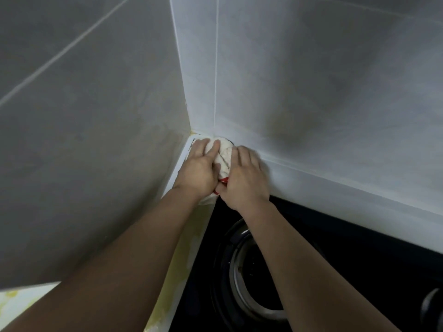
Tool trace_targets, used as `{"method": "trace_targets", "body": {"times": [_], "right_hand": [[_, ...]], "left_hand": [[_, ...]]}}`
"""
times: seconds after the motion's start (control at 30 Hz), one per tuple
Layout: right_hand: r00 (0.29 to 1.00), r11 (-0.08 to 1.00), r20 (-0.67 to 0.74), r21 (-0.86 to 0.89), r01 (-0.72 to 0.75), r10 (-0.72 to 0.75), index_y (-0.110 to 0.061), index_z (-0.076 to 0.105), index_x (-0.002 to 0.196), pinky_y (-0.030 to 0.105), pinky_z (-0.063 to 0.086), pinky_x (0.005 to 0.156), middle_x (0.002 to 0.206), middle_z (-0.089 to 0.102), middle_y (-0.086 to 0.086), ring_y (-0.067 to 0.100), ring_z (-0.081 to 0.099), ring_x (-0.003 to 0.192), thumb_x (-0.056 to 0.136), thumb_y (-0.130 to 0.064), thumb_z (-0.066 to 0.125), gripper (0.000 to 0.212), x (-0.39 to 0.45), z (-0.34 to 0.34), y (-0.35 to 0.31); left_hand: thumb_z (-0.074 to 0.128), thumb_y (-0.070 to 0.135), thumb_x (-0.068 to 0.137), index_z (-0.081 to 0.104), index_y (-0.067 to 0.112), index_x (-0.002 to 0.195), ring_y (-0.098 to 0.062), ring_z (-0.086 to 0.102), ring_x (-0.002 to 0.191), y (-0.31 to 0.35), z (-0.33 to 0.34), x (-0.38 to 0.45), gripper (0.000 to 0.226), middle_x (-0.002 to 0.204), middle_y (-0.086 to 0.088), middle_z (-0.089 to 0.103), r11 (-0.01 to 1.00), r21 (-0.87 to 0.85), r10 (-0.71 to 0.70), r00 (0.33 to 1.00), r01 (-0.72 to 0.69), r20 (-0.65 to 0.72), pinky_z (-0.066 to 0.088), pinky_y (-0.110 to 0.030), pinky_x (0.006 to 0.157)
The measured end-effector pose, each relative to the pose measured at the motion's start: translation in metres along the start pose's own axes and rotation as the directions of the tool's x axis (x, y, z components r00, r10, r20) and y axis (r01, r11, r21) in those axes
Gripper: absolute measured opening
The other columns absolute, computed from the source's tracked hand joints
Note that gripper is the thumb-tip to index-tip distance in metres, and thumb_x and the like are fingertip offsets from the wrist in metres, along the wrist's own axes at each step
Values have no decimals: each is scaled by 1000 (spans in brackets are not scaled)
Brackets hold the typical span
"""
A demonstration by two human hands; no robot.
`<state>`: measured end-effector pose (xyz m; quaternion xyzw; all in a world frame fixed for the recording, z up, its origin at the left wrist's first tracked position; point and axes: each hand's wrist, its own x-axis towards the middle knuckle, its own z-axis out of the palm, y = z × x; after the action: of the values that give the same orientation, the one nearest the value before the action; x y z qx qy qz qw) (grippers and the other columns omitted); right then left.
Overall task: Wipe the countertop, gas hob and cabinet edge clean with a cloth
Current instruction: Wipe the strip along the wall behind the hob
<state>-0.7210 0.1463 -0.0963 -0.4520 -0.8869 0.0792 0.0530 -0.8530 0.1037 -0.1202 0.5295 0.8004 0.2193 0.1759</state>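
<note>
A bunched white cloth (224, 153) with a red patch lies in the far corner where the two tiled walls meet the countertop (189, 238). My left hand (197, 167) presses flat on the cloth's left side, fingers straight and pointing into the corner. On the cloth's right side rests my right hand (244, 178), its fingers curling over the fabric and its thumb by the red patch. The black gas hob (347, 248) begins just below both hands, with its round burner ring (236, 267) under my right forearm.
Grey tiled walls (96, 116) close in on the left and behind. A narrow pale, yellow-stained countertop strip runs between the left wall and the hob. A dark knob or second burner (431, 310) shows at the lower right edge.
</note>
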Motion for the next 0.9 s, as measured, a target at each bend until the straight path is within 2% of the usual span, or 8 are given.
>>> {"method": "trace_targets", "body": {"times": [0.1, 0.23, 0.33, 0.4, 0.43, 0.7, 0.83, 0.9], "right_hand": [[996, 1000, 90, -16, 5, -3, -5, 33, 153, 35, 28, 118, 152, 34, 12, 30, 30, 143, 91, -47, 62, 80, 11, -4, 0], [986, 994, 155, -82, 69, -56, -5, 46, 146, 35, 33, 114, 142, 43, 13, 29, 39, 132, 97, -37, 56, 59, 1, -2, -11], [974, 1000, 226, 17, 15, -18, -8, 47, 144, 36, 39, 110, 141, 43, 10, 27, 40, 130, 93, -37, 65, 62, 5, -2, -9], [968, 999, 250, 45, -5, -6, -10, 50, 143, 37, 38, 112, 142, 43, 9, 28, 39, 131, 90, -38, 69, 63, 11, -5, -10], [966, 999, 260, 45, -9, -3, -11, 52, 142, 37, 37, 113, 142, 43, 8, 28, 38, 132, 89, -37, 69, 61, 13, -5, -11], [951, 999, 309, 41, -30, 16, -17, 61, 132, 40, 35, 113, 141, 44, 7, 28, 39, 131, 87, -46, 69, 53, 4, -4, -23], [954, 999, 297, 3, -38, 35, -22, 60, 131, 40, 33, 110, 140, 46, 8, 27, 40, 131, 85, -44, 74, 53, -1, -7, -38], [955, 999, 295, 10, -46, 41, -22, 60, 132, 40, 35, 109, 140, 46, 7, 27, 40, 130, 86, -45, 74, 53, -3, -8, -40]], "left_hand": [[54, 21, 103, 24, 25, 163, -27, 8, 159, -2, 4, -4, 67, 171, -8, 17, 999, 7, 39, 999, -40, 3, 24, -42, 125], [62, 16, 95, 22, 25, 163, -28, 11, 158, 1, 2, -9, 80, 170, -9, 18, 998, 47, 36, 999, -36, 7, 24, -39, 125], [70, 17, 83, 29, 28, 157, -25, 25, 149, 5, -2, -3, 85, 158, -5, 31, 994, 97, 46, 999, -46, 6, 50, -45, 102], [67, 22, 84, 31, 30, 151, -23, 34, 141, 4, -1, 0, 77, 144, -2, 39, 985, 164, 57, 998, -56, -5, 57, -45, 84], [64, 25, 87, 31, 30, 151, -22, 35, 139, 3, 0, 2, 73, 141, -1, 42, 981, 186, 52, 999, -51, -3, 56, -43, 83], [67, 20, 86, 54, 18, 134, -22, 45, 128, -5, -8, 10, 49, 133, -3, 53, 981, 162, 97, 992, -109, 79, 37, -28, 87], [61, 26, 94, 59, 24, 135, -25, 43, 135, -9, -17, 24, 42, 139, -4, 52, 975, 181, 92, 974, -130, 206, 40, -36, 107], [61, 27, 93, 59, 25, 136, -25, 41, 136, -10, -19, 24, 43, 142, -5, 50, 966, 219, 83, 966, -139, 245, 40, -39, 110]]}}
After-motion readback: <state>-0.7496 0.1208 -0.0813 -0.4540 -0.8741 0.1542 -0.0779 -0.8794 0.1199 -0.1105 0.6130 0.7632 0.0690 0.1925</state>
